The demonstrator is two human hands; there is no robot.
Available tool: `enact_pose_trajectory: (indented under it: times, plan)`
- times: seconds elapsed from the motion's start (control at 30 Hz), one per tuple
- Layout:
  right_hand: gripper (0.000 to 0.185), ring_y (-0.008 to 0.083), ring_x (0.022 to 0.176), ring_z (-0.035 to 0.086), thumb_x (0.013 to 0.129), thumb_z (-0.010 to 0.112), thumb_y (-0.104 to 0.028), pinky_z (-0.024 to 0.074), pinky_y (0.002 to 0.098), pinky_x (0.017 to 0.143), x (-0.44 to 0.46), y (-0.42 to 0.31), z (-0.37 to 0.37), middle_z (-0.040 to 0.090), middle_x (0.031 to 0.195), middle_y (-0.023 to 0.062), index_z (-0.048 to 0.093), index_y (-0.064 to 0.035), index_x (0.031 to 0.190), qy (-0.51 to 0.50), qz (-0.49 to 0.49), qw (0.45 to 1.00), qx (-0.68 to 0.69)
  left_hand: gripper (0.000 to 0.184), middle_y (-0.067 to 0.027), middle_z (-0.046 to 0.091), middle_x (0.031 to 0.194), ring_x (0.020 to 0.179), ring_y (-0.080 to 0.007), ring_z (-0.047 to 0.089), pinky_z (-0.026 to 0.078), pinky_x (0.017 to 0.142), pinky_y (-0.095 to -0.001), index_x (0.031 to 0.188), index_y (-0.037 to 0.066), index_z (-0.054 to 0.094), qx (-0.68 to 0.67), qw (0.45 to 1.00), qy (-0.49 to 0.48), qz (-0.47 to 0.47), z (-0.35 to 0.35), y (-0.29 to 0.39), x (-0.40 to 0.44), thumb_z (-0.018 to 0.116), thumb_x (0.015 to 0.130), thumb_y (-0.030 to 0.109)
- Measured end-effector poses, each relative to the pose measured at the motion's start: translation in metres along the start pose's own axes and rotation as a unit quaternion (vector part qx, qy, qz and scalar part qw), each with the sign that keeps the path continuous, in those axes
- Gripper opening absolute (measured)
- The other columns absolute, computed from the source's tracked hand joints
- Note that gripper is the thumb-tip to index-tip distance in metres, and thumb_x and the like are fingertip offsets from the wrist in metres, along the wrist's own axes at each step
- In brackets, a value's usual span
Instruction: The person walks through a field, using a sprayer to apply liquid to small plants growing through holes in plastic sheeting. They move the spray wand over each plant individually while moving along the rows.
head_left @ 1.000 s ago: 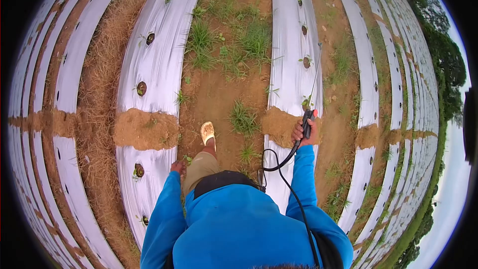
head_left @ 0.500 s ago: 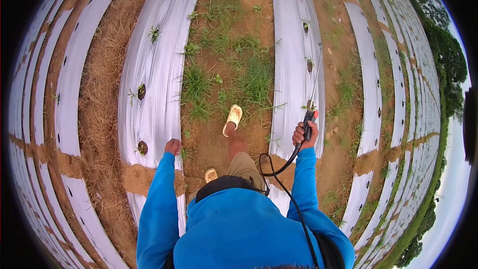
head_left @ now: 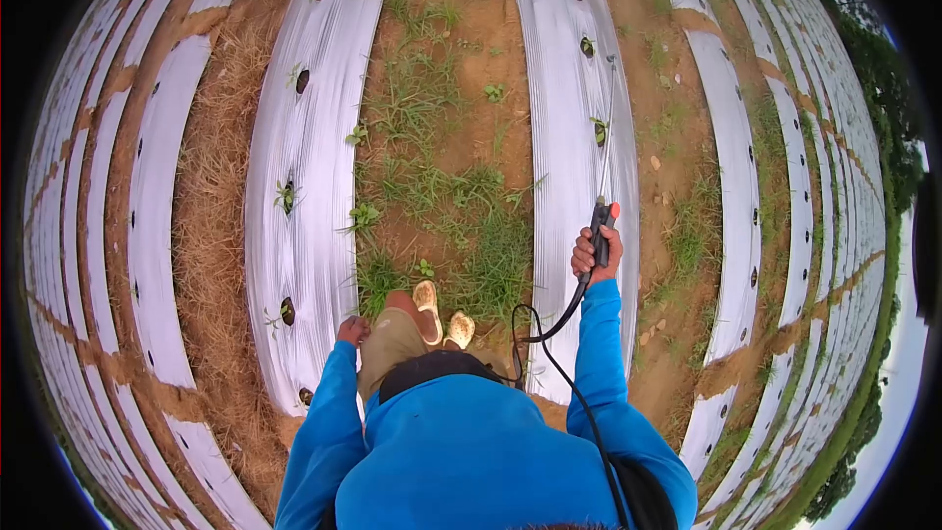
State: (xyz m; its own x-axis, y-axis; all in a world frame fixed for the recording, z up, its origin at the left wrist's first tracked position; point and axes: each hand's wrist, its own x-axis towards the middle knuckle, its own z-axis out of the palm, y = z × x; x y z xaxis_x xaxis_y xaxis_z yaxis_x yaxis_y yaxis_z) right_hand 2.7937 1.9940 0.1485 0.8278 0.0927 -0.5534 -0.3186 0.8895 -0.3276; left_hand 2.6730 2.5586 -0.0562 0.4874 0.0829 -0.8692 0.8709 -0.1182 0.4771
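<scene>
My right hand (head_left: pixel 597 253) grips the black handle of a sprayer wand (head_left: pixel 601 228), which has a red-orange tip. The wand's thin metal lance reaches forward over the right plastic-covered bed (head_left: pixel 564 137), its end close to a planting hole (head_left: pixel 587 47). Beside the lance, a small green plant (head_left: pixel 600 128) grows out of another hole. A black hose (head_left: pixel 563 320) loops from the handle back toward my body. Low at my left side, my left hand (head_left: pixel 353 330) has its fingers curled in, with nothing visible in them, near the edge of the left covered bed (head_left: pixel 329 157).
Between the beds runs a soil path with tufts of grass (head_left: pixel 498 260), where my feet stand in pale clogs (head_left: pixel 428 312). Dry straw (head_left: pixel 218 226) covers the ground left of the left bed. More film-covered rows extend on both sides, with trees (head_left: pixel 863 59) at far right.
I have moved forward along the path: plants and holes are nearer, and a soil gap in the beds now shows ahead. Both feet are now close together. My right hand keeps hold of the wand.
</scene>
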Motion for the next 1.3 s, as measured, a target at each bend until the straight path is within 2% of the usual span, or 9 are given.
enact_pose_trajectory:
  times: [0.2,0.4,0.43,0.47,0.6,0.77,1.17,1.23,1.3]
  plan:
    - [0.031,0.0117,0.037,0.042,0.081,0.053,-0.035,0.0372,0.0257,0.033,0.159,-0.063,0.040,0.043,0.053,0.0008,0.051,-0.0049,0.079,0.040,-0.016,0.998,-0.036,0.022,-0.0016,0.054,0.068,0.050,-0.0097,0.048,0.035,0.040,-0.0261,0.085,0.009,0.054,-0.045,0.999,-0.011,0.010,0.016,0.165,0.116,0.050,0.088,0.030]
    - [0.032,0.0121,0.039,0.042,0.080,0.054,-0.036,0.0375,0.0260,0.035,0.268,-0.113,0.121,0.044,0.055,0.0017,0.050,-0.0041,0.079,0.031,0.021,0.999,0.022,0.015,-0.0014,0.050,0.064,0.045,-0.0137,0.045,0.033,0.037,-0.0295,0.086,0.011,0.053,-0.079,0.980,-0.047,-0.176,0.037,0.262,0.259,0.050,0.084,0.026]
    - [0.032,0.0123,0.039,0.042,0.081,0.053,-0.035,0.0373,0.0262,0.035,0.282,-0.130,0.137,0.045,0.056,0.0019,0.050,-0.0037,0.080,0.018,0.025,0.999,0.022,0.020,-0.0039,0.050,0.063,0.044,-0.0119,0.043,0.029,0.036,-0.0276,0.088,0.007,0.052,0.048,0.995,-0.052,-0.069,0.041,0.286,0.275,0.054,0.086,0.027]
    - [0.032,0.0125,0.039,0.042,0.081,0.053,-0.035,0.0371,0.0264,0.035,0.292,-0.136,0.150,0.045,0.056,0.0022,0.050,-0.0034,0.081,0.010,0.030,0.999,0.034,0.020,-0.0039,0.050,0.063,0.044,-0.0119,0.043,0.029,0.036,-0.0276,0.088,0.007,0.052,0.052,0.995,-0.052,-0.072,0.043,0.320,0.276,0.054,0.086,0.027]
    - [0.032,0.0125,0.040,0.042,0.082,0.052,-0.035,0.0376,0.0263,0.036,0.365,-0.179,0.198,0.045,0.057,0.0028,0.050,-0.0030,0.083,-0.030,0.028,0.997,0.066,0.020,-0.0035,0.051,0.067,0.047,-0.0110,0.043,0.031,0.038,-0.0259,0.090,0.007,0.052,-0.077,0.994,-0.078,0.019,0.057,0.515,0.287,0.055,0.087,0.026]
    - [0.030,0.0110,0.036,0.038,0.079,0.055,-0.037,0.0326,0.0255,0.032,0.491,-0.224,0.240,0.041,0.053,0.0001,0.051,-0.0066,0.076,0.069,-0.036,0.997,0.005,0.021,-0.0035,0.053,0.071,0.051,-0.0103,0.045,0.032,0.040,-0.0260,0.089,0.005,0.052,-0.065,0.994,-0.061,0.059,0.061,0.647,0.382,0.052,0.088,0.026]
    - [0.033,0.0135,0.039,0.043,0.080,0.054,-0.035,0.0377,0.0262,0.035,0.793,-0.389,0.370,0.046,0.056,0.0035,0.051,-0.0021,0.080,-0.036,0.005,0.993,0.109,0.023,-0.0071,0.055,0.065,0.052,-0.0168,0.051,0.036,0.042,-0.0325,0.087,0.007,0.058,-0.017,0.992,0.011,-0.127,0.060,0.844,0.472,0.055,0.085,0.030]
    - [0.032,0.0127,0.037,0.041,0.078,0.055,-0.035,0.0357,0.0256,0.034,0.836,-0.426,0.401,0.045,0.054,0.0021,0.051,-0.0036,0.078,-0.008,-0.009,0.996,0.090,0.027,-0.0080,0.059,0.069,0.062,-0.0174,0.056,0.043,0.052,-0.0315,0.089,0.005,0.060,0.109,0.992,0.049,0.030,0.060,0.871,0.509,0.056,0.084,0.031]
    - [0.031,0.0117,0.035,0.038,0.076,0.057,-0.036,0.0329,0.0251,0.032,0.883,-0.459,0.424,0.042,0.052,0.0005,0.050,-0.0051,0.075,0.020,-0.023,0.997,0.066,0.029,-0.0079,0.060,0.073,0.066,-0.0176,0.057,0.045,0.057,-0.0303,0.090,0.005,0.061,0.093,0.992,0.020,0.078,0.065,0.933,0.528,0.056,0.084,0.032]
